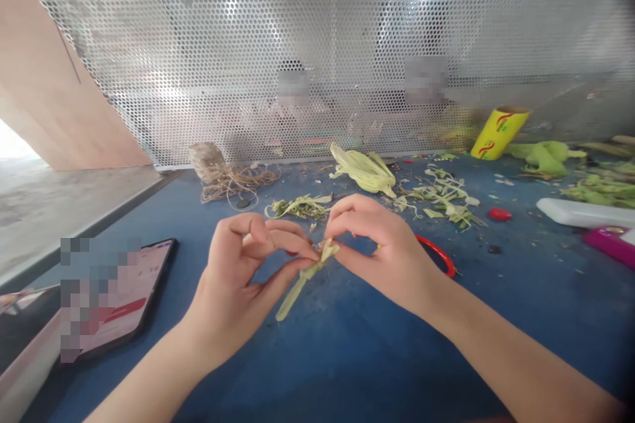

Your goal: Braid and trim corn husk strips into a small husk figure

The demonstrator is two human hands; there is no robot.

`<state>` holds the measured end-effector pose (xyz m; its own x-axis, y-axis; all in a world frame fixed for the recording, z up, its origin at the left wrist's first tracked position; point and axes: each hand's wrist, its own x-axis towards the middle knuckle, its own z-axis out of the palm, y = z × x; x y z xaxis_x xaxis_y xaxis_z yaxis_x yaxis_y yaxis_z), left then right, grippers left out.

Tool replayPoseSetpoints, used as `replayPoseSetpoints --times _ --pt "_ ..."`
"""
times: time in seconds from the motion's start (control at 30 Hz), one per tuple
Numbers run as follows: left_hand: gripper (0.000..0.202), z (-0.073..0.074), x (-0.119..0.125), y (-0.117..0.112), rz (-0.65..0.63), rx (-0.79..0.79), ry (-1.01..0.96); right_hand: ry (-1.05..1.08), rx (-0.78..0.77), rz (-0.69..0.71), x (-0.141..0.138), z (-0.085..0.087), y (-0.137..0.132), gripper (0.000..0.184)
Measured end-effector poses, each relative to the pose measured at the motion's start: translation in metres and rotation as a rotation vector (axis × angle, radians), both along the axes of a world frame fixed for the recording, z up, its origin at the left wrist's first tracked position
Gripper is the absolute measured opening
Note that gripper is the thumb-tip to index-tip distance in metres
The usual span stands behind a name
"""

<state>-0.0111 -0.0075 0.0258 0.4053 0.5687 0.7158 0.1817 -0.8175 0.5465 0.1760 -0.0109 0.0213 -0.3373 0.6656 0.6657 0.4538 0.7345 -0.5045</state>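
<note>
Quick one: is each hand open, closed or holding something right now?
Left hand: closed, pinching a pale green strip.
Right hand: closed, pinching the strip near its upper end.

The left hand [238, 277] and right hand [384, 251] pinch a pale strip [292, 297] over the worktop [317, 370]. A phone [146, 291] lies left; a yellow tube [499, 134] is far right.
</note>
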Motion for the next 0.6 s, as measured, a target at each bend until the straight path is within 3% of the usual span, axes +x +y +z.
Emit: replayPoseSetpoints --times 0.13,0.23,0.4,0.53,0.6 --pt "0.033 -0.0014 -0.0017 0.0001 0.031 0.078 0.087 -0.124 0.242 -0.074 0.0038 -0.0018 0.0002 0.01" --pt "0.024 -0.0018 -0.0019 0.0003 0.117 0.143 0.151 -0.085 0.254 0.005 0.003 -0.0017 -0.0005 0.007" --pt "0.012 0.0013 -0.0011 0.0001 0.215 0.188 0.166 0.13 -0.153 0.075 -0.0027 0.0001 -0.0005 0.009" --pt "0.009 0.0011 -0.0024 -0.005 0.1 0.143 0.14 0.189 -0.637 0.12 -0.0021 -0.0023 0.0027 0.017" --pt "0.016 0.0006 -0.0032 -0.0091 0.079 0.134 0.14 0.218 -0.781 0.175 -0.0004 -0.0042 0.0041 0.019"
